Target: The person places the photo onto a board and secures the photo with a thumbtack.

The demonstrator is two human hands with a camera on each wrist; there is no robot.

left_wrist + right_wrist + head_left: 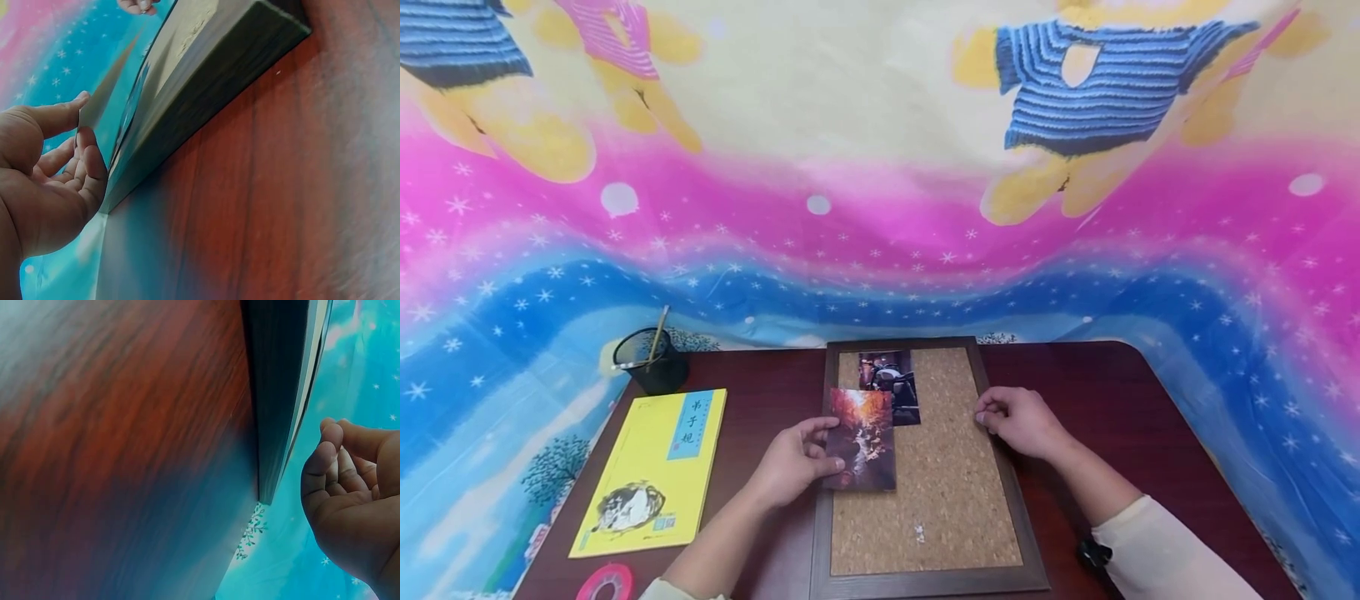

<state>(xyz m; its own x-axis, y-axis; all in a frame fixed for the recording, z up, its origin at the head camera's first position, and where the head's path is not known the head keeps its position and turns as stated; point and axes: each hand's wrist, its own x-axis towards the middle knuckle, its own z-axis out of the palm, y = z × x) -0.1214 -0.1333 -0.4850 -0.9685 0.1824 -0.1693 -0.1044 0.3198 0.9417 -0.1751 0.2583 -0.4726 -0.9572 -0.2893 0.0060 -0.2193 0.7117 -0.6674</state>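
My left hand (792,462) pinches the left edge of a photo print (861,442) of a stream in an orange autumn forest. In the left wrist view the photo (103,94) is seen nearly edge-on, between thumb and fingers, tilted above the framed cork board (955,483). A second photo (901,400), of a motorcycle, lies on the cork near the top, partly hidden behind the first. My right hand (1018,419) is over the board's right frame edge, thumb and fingertips pinched together. A tiny shiny thing (145,11) shows at those fingertips in the left wrist view.
Some small clear pieces (920,533) lie low on the cork. Left of the board are a yellow book (655,467), a pink tape roll (606,581) and a black mesh pen cup (662,371). A printed curtain (880,250) hangs behind the dark red table (760,400).
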